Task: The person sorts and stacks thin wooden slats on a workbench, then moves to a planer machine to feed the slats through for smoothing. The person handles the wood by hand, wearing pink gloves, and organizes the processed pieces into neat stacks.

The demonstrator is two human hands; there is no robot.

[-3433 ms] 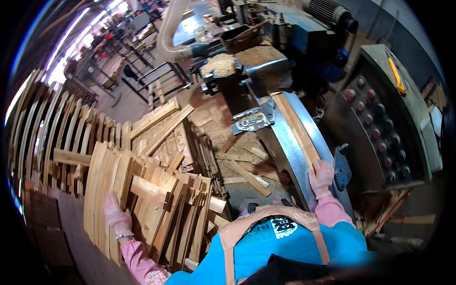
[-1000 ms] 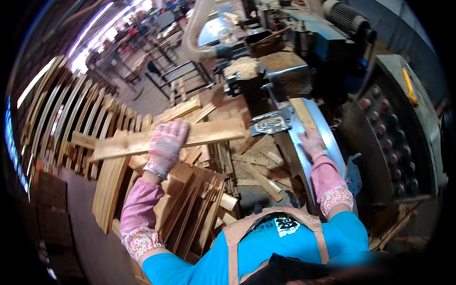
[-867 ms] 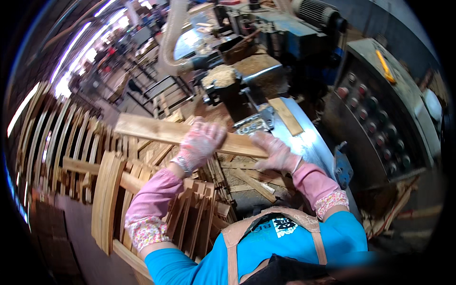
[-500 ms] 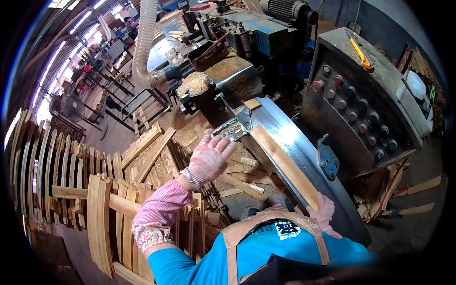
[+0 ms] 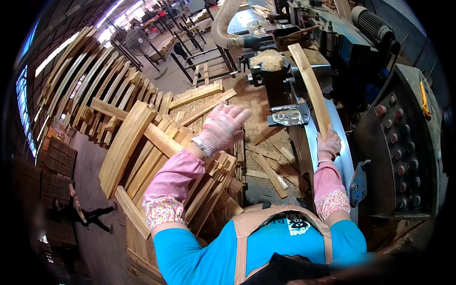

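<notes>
My right hand (image 5: 328,144), in a pinkish work glove, is closed round the near end of a long wooden strip (image 5: 311,88). The strip stretches away from me over the shiny metal machine bed (image 5: 341,164), its far end overlapping the metal cover at the machine. Whether it rests on the bed or is raised cannot be made out. Beside the bed, a metal guide bracket (image 5: 289,116) sits left of the strip. My gloved left hand (image 5: 223,126) is held in the air with fingers spread, holding nothing, left of the bracket.
Stacked curved wooden pieces (image 5: 128,147) stand at my left. Offcuts (image 5: 270,171) litter the floor beside the bed. Sawdust (image 5: 268,60) is heaped on the machine under a ribbed hose (image 5: 225,23). A button panel (image 5: 399,147) stands right, near a blue metal bracket (image 5: 358,183).
My right hand has moved forward with the wooden strip, whose far end now reaches past the guide bracket over the machine cover. My left hand stays open. The view has turned left.
</notes>
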